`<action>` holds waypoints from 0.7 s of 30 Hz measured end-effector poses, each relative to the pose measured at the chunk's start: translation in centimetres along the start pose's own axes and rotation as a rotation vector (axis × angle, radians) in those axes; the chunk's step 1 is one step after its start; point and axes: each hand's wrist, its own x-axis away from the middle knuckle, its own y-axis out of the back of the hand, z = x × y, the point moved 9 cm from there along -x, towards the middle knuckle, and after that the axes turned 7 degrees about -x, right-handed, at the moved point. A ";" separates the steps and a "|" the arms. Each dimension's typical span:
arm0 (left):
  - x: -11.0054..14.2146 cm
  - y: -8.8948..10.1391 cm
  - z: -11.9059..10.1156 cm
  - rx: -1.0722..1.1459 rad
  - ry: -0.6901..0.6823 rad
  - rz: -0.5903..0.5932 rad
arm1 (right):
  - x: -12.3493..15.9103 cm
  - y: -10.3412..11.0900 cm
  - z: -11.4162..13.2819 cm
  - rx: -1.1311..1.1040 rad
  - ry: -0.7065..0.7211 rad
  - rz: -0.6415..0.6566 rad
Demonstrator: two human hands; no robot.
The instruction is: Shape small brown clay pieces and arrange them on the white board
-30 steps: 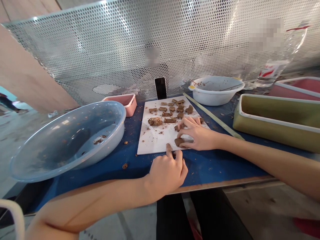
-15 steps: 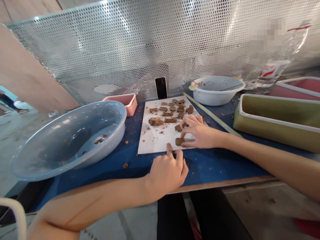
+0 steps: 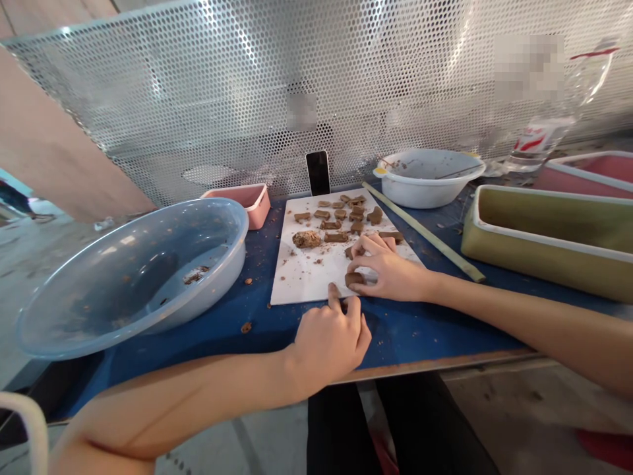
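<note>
My right hand [image 3: 383, 267] pinches a small brown clay-like piece [image 3: 354, 279] between thumb and index finger, low on the white board [image 3: 299, 284]. Another brown piece [image 3: 349, 253] shows partly under its other fingers. My left hand [image 3: 332, 336] is at the board's front edge, its index finger pointing onto the board and the other fingers curled in. What those curled fingers hold, if anything, is hidden. Several shaped brown pieces [image 3: 336, 237] lie farther back on the board, beside a rough, crumbly lump [image 3: 306, 239] and scattered crumbs.
A large blue basin [image 3: 198, 310] stands left, with a pink container [image 3: 257, 206] behind it. A phone [image 3: 318, 173] leans on the perforated metal panel [image 3: 222, 79]. On the right are a pale strip [image 3: 430, 237], a white basin [image 3: 425, 191], a green planter box [image 3: 539, 254] and a bottle [image 3: 539, 142].
My right hand has shifted slightly left and down around the brown piece, uncovering another piece behind it. The left hand holds nearly the same place; the view has moved slightly.
</note>
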 end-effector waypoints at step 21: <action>0.1 -0.1 0.0 -0.006 -0.003 0.000 | 0.2 0.8 -0.5 0.074 0.055 0.032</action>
